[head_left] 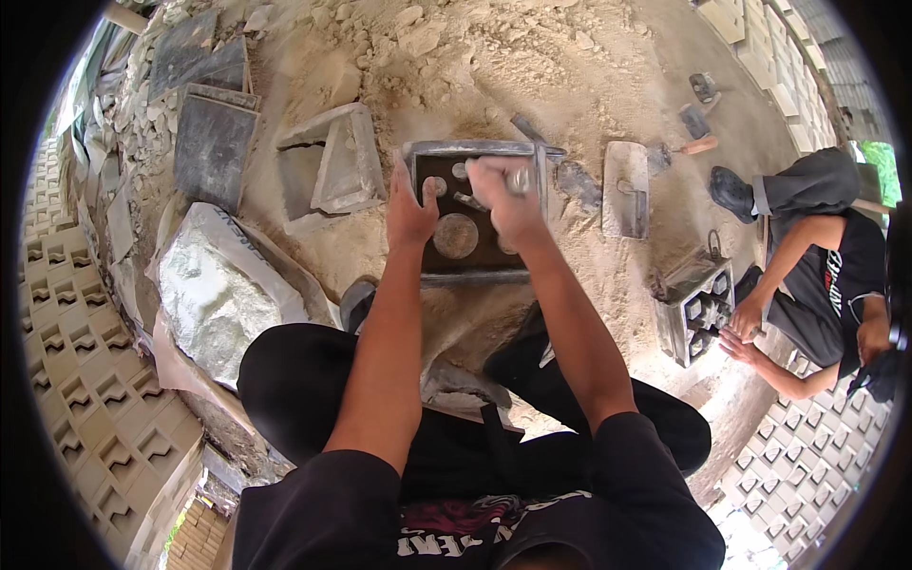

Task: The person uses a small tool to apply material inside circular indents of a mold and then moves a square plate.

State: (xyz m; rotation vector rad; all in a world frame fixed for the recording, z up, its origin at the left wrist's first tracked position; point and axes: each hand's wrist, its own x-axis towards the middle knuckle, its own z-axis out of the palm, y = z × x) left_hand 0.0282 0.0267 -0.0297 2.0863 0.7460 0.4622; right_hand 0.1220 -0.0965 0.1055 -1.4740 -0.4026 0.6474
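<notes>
Before my knees lies a rectangular moulding box (475,277) with a dark, flat inside. A large pale disc (456,236) and smaller round pieces sit in it. My left hand (410,214) grips the box's left wall, its straight fingers along the outside and its thumb inside, close to a small round piece (440,185). Over the right half of the box my right hand (508,204) is closed and slightly blurred. A roundish, metallic-looking end (519,179) shows at that hand; its kind is unclear. Below the fingers lies a short pale bar (468,200).
Loose sand (456,57) spreads beyond the box. To the left are a broken pale frame (347,157), dark boards (217,142) and a sack of white powder (223,285). On the right lies a float (625,190); a co-worker's hands (744,328) work at another mould (679,309).
</notes>
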